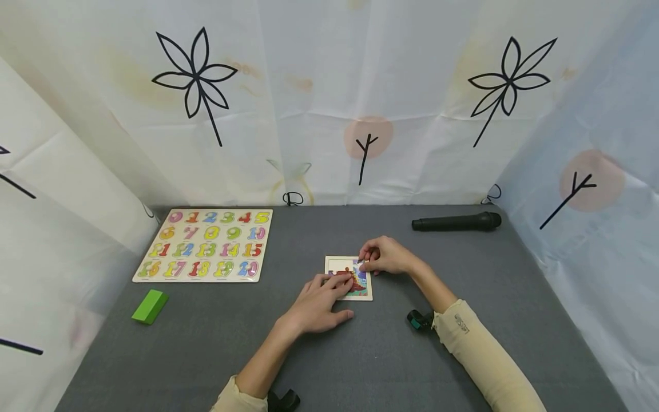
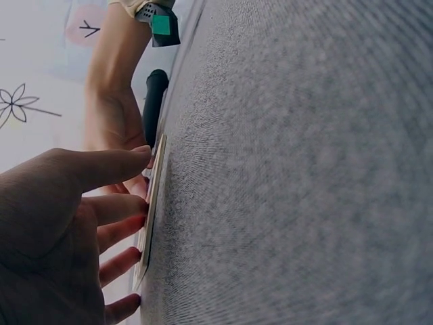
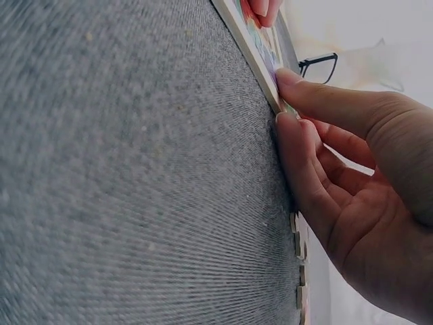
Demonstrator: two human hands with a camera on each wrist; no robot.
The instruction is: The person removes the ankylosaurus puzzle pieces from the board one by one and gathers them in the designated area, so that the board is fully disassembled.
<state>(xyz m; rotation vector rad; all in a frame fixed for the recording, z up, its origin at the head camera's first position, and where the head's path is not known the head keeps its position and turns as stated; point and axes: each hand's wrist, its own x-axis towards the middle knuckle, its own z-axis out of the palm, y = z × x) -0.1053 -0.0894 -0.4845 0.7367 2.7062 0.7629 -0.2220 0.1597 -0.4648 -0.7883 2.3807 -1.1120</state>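
Note:
A small wooden jigsaw puzzle with a pale frame and a red dinosaur picture lies flat on the grey table. My left hand rests over its left part, the fingers extended across the picture and the thumb spread off the near edge. At the upper right corner my right hand pinches with thumb and forefinger. In the right wrist view the right thumb presses the purple face while the forefinger meets the edge; whether they grip a loose piece or the frame is unclear. The left wrist view shows the puzzle edge-on beside the left fingertips.
A number board with colourful numerals lies at the back left, and a green block sits nearer than it. Along the back right lies a black microphone. White patterned curtains hang behind and at both sides.

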